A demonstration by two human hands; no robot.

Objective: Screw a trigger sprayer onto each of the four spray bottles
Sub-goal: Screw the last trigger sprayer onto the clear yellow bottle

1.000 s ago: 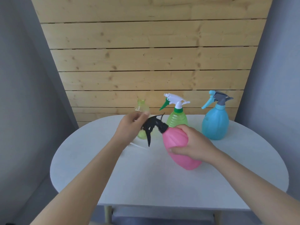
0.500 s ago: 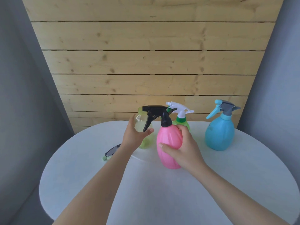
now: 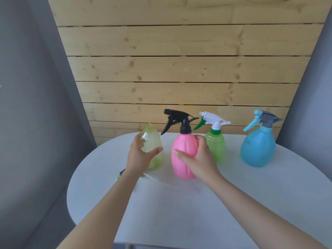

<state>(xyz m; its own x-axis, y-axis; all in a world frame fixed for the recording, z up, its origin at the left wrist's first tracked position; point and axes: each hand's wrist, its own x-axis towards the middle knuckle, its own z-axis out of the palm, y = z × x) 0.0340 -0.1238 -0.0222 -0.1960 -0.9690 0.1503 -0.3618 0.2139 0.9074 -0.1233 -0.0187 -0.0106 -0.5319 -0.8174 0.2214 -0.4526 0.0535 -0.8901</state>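
three bottles wear sprayers; right hand (image 3: 197,159) grips the pink bottle (image 3: 184,155), left hand (image 3: 142,155) curls around the uncapped yellow bottle (image 3: 152,141), its sprayer (image 3: 120,174) lying beside.

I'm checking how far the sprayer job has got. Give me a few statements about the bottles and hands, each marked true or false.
1. The pink bottle carries a black sprayer. True.
2. The yellow-green bottle has a sprayer on. False: its neck is bare.
3. The right hand grips the pink bottle. True.
4. The blue bottle lies on its side. False: it stands upright.
5. The left hand holds the yellow-green bottle. True.
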